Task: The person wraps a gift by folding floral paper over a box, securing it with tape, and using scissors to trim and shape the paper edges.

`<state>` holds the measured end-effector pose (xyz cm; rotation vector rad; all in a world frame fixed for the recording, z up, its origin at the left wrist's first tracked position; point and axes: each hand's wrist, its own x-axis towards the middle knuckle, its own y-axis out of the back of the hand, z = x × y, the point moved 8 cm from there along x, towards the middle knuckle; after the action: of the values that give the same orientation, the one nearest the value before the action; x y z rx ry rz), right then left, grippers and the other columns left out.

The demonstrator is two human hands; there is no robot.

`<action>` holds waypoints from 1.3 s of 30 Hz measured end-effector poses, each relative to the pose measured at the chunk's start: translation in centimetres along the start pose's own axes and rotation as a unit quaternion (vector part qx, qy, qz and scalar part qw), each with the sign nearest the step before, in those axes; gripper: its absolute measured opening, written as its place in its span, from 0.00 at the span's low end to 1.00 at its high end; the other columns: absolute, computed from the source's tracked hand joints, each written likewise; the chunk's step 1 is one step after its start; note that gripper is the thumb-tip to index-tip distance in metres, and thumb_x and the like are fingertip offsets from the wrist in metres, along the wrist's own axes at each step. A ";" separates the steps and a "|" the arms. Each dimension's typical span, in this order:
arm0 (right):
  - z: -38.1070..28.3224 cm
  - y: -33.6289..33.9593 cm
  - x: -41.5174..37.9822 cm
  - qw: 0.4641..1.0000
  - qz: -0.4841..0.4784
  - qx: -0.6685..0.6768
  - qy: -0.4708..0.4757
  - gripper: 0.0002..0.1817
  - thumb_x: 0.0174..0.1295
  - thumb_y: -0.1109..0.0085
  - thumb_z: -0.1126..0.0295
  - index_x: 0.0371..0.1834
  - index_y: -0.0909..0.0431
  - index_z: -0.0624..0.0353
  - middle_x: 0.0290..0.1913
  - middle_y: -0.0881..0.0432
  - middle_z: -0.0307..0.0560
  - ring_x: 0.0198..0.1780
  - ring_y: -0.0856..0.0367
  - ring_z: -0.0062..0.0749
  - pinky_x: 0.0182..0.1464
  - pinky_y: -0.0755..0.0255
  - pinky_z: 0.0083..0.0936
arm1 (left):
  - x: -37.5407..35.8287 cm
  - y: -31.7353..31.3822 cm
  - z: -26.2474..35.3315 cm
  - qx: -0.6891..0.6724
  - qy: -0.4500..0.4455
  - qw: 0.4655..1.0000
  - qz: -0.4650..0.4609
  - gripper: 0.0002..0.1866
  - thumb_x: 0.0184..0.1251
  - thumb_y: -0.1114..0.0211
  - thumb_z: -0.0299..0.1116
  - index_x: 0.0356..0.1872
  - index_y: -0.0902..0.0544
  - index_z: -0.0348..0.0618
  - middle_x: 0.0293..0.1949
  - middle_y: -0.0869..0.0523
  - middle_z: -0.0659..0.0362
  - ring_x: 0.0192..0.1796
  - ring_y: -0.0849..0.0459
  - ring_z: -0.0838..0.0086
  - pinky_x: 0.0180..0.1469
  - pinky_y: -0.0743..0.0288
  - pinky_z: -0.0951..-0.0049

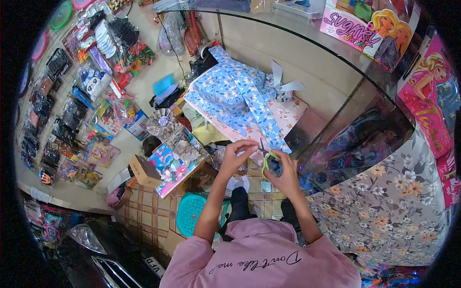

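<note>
My right hand [285, 174] holds a pair of scissors [265, 164] by its yellow-green handles, the dark blades pointing up and away. Close to the blades, the fingers of my left hand [239, 154] are pinched together. What they hold, if anything, is too small to make out. Just beyond both hands lies a blue floral sheet [225, 91], partly folded and bulging, on a pale pink floral sheet [293, 113]. A small patterned bundle with white pointed strips [292, 86] sits at the blue sheet's right side.
A glass-topped counter edge [331, 72] curves around the right. Boxes with a bright cartoon-print cover [170, 168] stand at left, near a teal plastic stool [192, 213]. Packaged goods [72, 113] fill the left side. A dark toy car [110, 254] is at lower left; doll packaging [425, 91] hangs right.
</note>
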<state>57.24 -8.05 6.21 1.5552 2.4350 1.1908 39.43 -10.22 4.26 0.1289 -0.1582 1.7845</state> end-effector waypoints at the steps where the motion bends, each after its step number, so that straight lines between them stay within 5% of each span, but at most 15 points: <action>1: 0.0 -0.1 0.0 1.000 -0.003 0.001 0.003 0.32 0.47 0.29 0.66 0.58 0.28 0.55 0.52 0.21 0.48 0.54 0.23 0.40 0.55 0.40 0.33 | -0.1 0.2 -0.2 0.001 0.006 1.000 0.003 0.11 0.65 0.35 0.27 0.46 0.16 0.34 0.44 0.13 0.55 0.48 0.16 0.76 0.54 0.25 0.75; 11: 0.9 -0.3 -0.9 0.995 -0.065 0.069 -0.020 0.32 0.47 0.29 0.66 0.58 0.28 0.54 0.52 0.21 0.46 0.55 0.24 0.37 0.56 0.39 0.33 | -1.6 0.2 1.6 0.079 -0.026 0.996 0.008 0.09 0.62 0.32 0.27 0.42 0.13 0.35 0.40 0.11 0.58 0.44 0.15 0.78 0.50 0.25 0.75; 17: 0.8 -2.0 -2.0 0.934 -0.162 0.314 -0.045 0.26 0.54 0.38 0.82 0.58 0.28 0.62 0.51 0.22 0.42 0.54 0.25 0.25 0.59 0.34 0.25 | -2.5 0.2 3.3 0.094 -0.052 0.994 0.020 0.07 0.62 0.33 0.28 0.38 0.13 0.36 0.37 0.11 0.57 0.41 0.15 0.75 0.49 0.26 0.74; 20: 2.0 -3.4 -2.8 0.893 -0.207 0.393 -0.074 0.27 0.56 0.38 0.81 0.61 0.30 0.62 0.52 0.22 0.43 0.55 0.26 0.27 0.60 0.35 0.26 | -2.9 0.2 4.8 0.195 -0.142 0.970 0.030 0.06 0.63 0.33 0.27 0.37 0.13 0.36 0.36 0.11 0.57 0.40 0.15 0.75 0.48 0.26 0.74; 23: 1.1 -4.6 -4.2 0.838 -0.299 0.446 -0.091 0.25 0.59 0.35 0.74 0.60 0.30 0.60 0.53 0.22 0.43 0.54 0.23 0.28 0.62 0.33 0.31 | -3.2 2.8 4.7 0.182 -0.131 0.960 0.169 0.06 0.62 0.33 0.27 0.38 0.13 0.37 0.37 0.11 0.57 0.40 0.15 0.75 0.48 0.26 0.74; 26: 1.3 -4.9 -5.1 0.788 -0.268 0.532 -0.155 0.26 0.57 0.33 0.73 0.59 0.30 0.60 0.53 0.21 0.43 0.54 0.23 0.26 0.61 0.32 0.29 | -2.8 4.4 4.7 0.134 -0.091 0.964 0.212 0.06 0.62 0.33 0.27 0.39 0.13 0.37 0.37 0.11 0.57 0.40 0.15 0.75 0.47 0.25 0.75; 29: 1.7 -1.9 -3.0 0.902 -0.041 0.422 -0.085 0.26 0.54 0.30 0.73 0.57 0.28 0.58 0.49 0.18 0.42 0.51 0.22 0.25 0.57 0.31 0.26 | -2.6 2.8 4.6 0.123 -0.086 0.977 0.153 0.07 0.63 0.33 0.26 0.40 0.13 0.36 0.38 0.11 0.56 0.40 0.15 0.76 0.47 0.25 0.74; 32: 2.7 0.0 -1.6 0.953 0.062 0.289 -0.072 0.25 0.51 0.29 0.81 0.53 0.28 0.61 0.45 0.19 0.43 0.48 0.21 0.25 0.53 0.28 0.24 | -2.7 0.6 3.6 0.135 -0.083 0.982 0.105 0.09 0.62 0.33 0.26 0.42 0.14 0.35 0.39 0.11 0.56 0.39 0.16 0.77 0.47 0.24 0.74; 36: 0.1 1.5 -0.3 0.975 0.072 0.208 -0.021 0.26 0.48 0.26 0.81 0.51 0.27 0.62 0.47 0.18 0.46 0.48 0.19 0.26 0.53 0.27 0.24 | -2.7 -1.8 3.2 0.131 -0.082 0.984 0.083 0.11 0.60 0.31 0.28 0.44 0.15 0.36 0.37 0.12 0.57 0.37 0.15 0.77 0.44 0.24 0.74; 39: 1.7 0.5 -0.3 0.958 0.098 0.266 -0.048 0.22 0.48 0.26 0.75 0.47 0.24 0.59 0.40 0.15 0.41 0.42 0.19 0.21 0.45 0.32 0.21 | -2.6 -2.6 2.4 0.132 -0.087 0.985 0.067 0.11 0.60 0.30 0.28 0.42 0.15 0.36 0.35 0.12 0.57 0.36 0.15 0.77 0.42 0.24 0.75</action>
<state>58.46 -7.18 5.19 1.9589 2.7292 0.4620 42.49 -12.60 6.29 0.4754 -0.0554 1.9219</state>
